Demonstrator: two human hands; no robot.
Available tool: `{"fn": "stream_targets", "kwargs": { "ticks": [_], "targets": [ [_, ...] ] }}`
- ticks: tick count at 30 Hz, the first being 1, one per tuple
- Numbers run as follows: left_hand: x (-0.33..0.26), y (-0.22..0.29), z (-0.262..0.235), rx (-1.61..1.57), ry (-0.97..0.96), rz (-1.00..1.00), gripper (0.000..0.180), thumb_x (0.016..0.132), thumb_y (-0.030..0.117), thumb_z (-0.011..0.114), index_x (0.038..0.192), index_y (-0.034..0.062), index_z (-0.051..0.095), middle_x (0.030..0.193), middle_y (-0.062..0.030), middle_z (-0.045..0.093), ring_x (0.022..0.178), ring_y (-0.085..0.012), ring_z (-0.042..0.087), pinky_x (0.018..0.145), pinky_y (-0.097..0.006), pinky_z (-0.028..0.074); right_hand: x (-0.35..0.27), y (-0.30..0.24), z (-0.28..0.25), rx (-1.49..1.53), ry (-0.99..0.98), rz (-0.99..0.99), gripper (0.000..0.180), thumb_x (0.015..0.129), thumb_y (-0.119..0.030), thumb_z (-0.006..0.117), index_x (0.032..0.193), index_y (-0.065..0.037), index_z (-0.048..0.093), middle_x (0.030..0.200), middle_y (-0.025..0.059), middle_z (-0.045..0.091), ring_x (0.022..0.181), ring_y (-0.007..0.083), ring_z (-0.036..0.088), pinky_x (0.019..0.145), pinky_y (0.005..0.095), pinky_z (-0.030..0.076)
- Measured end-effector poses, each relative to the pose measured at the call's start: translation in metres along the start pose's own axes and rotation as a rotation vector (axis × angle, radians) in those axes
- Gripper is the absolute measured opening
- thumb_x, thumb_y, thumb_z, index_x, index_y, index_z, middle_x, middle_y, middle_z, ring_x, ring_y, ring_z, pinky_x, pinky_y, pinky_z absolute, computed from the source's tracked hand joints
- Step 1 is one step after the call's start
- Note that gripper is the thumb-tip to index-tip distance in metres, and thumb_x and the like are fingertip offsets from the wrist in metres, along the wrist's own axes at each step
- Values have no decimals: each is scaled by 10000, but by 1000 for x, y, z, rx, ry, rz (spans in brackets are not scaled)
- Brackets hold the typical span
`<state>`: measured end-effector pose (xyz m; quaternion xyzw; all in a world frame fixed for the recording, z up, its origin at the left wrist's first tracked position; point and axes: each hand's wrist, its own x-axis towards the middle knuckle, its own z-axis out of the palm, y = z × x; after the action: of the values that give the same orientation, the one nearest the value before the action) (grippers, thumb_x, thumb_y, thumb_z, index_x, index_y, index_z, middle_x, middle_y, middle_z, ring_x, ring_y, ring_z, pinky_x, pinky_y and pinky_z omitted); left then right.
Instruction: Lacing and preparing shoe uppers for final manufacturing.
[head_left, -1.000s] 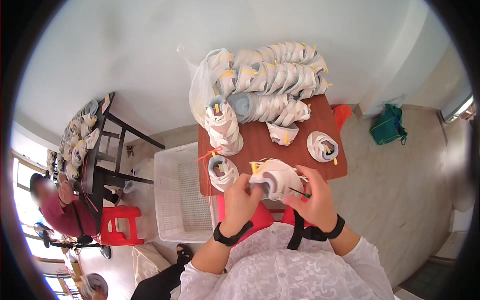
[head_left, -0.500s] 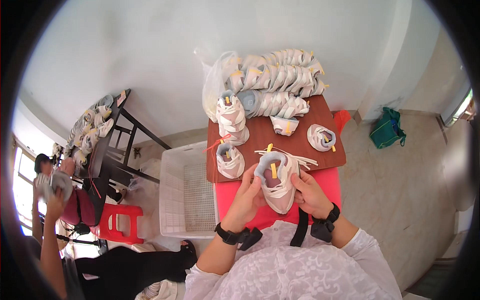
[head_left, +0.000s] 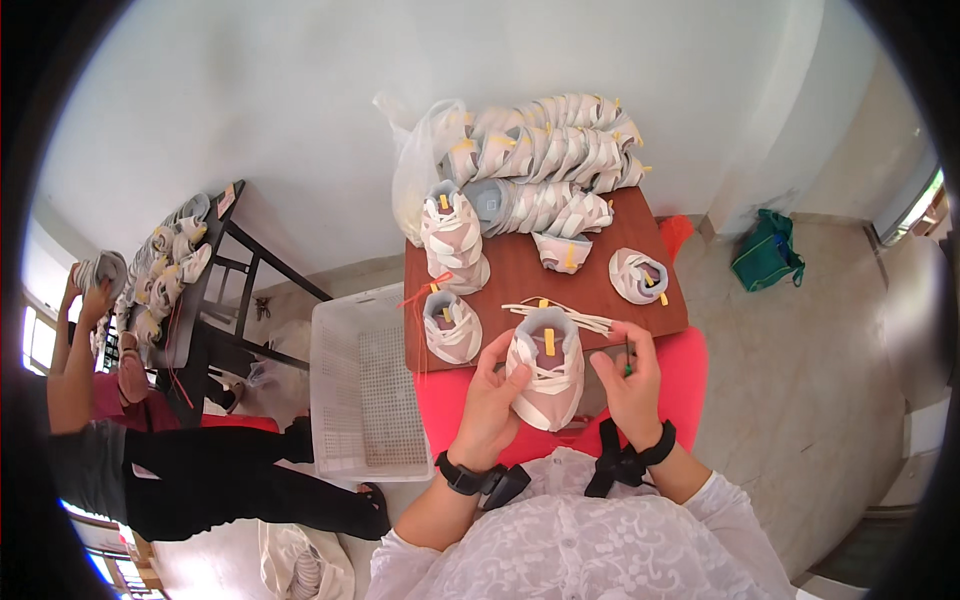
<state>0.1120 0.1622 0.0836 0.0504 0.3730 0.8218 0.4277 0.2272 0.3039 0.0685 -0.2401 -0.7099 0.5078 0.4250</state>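
My left hand [head_left: 490,400] is closed round the side of a pale pink and white shoe upper [head_left: 545,400] with a grey lining and a yellow tab. Its toe points toward me. White laces [head_left: 570,315] stretch across behind the opening toward my right fingertips. To the right of the upper is my right hand [head_left: 632,385], off the shoe, its fingers curled round a small dark-and-green thing [head_left: 628,366] too small to make out fully. Whether the fingertips also pinch the lace ends cannot be told.
On the brown table [head_left: 510,315] sit stacked rows of shoe uppers [head_left: 560,155] and several single ones. A white plastic crate [head_left: 330,400] stands left of it. Farther left, a co-worker's arms [head_left: 75,370] lift uppers by a black table [head_left: 240,245]. A green bag [head_left: 768,250] lies right.
My right hand has let go of the upper and moved slightly up and right, showing the green thing. My left hand still holds the upper. The co-worker has raised their arms.
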Motion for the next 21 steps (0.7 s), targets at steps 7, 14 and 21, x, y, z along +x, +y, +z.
{"fn": "stream_targets", "kwargs": {
  "ticks": [7, 14, 21],
  "targets": [
    [25, -10, 0, 241, -13, 53, 595, 872, 42, 668, 1381, 30, 360, 1244, -119, 557, 1123, -194, 569, 962, -338, 473, 41, -19, -11, -345, -510, -269, 134, 740, -86, 735, 859, -74, 674, 890, 55, 526, 708, 226, 604, 579, 339, 490],
    [46, -14, -2, 343, 20, 29, 519, 862, 36, 682, 1318, 18, 435, 1194, -100, 584, 1099, -163, 569, 936, -311, 480, 69, -2, -8, -256, -791, -39, 117, 807, -119, 660, 855, -16, 634, 951, 94, 507, 771, 280, 605, 644, 380, 491],
    [51, -6, 0, 341, 57, 31, 591, 821, -33, 661, 1352, 24, 409, 1258, -101, 549, 1126, -174, 556, 970, -322, 464, 66, 5, 7, -174, -668, -16, 108, 830, -111, 646, 855, -7, 626, 969, 96, 513, 774, 284, 599, 650, 378, 489]
  ]
}}
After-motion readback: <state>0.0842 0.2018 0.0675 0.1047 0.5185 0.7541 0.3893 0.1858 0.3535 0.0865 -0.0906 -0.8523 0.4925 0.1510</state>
